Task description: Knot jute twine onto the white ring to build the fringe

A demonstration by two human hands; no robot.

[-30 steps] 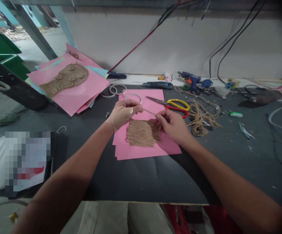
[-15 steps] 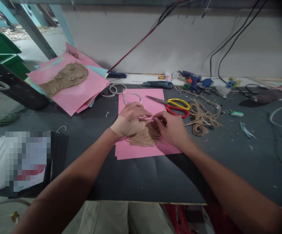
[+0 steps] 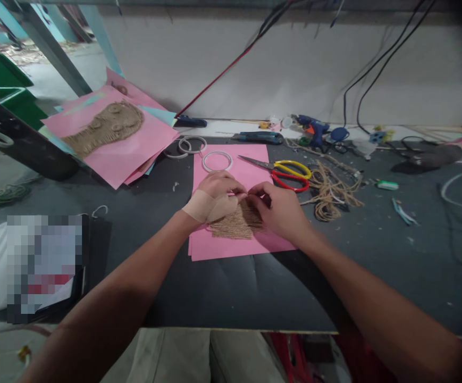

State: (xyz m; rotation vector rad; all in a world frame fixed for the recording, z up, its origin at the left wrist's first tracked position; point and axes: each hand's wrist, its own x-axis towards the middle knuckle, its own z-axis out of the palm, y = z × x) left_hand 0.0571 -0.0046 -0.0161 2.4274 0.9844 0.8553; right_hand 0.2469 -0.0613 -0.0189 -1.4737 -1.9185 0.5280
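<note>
A panel of brown jute twine (image 3: 233, 226), laid in close parallel rows, lies on pink paper (image 3: 210, 250) before me. At the panel's far edge, my left hand (image 3: 217, 194), with tan tape around its wrist and thumb side, is closed in a pinch. My right hand (image 3: 276, 205) pinches just beside it, thumb and forefinger together over the panel's right side. The fingertips nearly meet, and whatever thin thing they hold is too small to make out. Scissors (image 3: 290, 175) with yellow and red handles rest partly on the paper, beyond my right hand.
Loose twine (image 3: 330, 194) lies tangled at right. White rings (image 3: 217, 161) and a utility knife (image 3: 260, 138) are beyond the hands. At the back is a blue glue gun (image 3: 314, 130). Left, stacked pink sheets (image 3: 123, 167) carry a twine piece (image 3: 113, 125); a dark cylinder (image 3: 27, 141) is nearby.
My left hand's fingers have curled in from a flatter pose, and its fingertips now pinch close to the right hand's. The right hand has hardly moved. Paper and scissors stay put.
</note>
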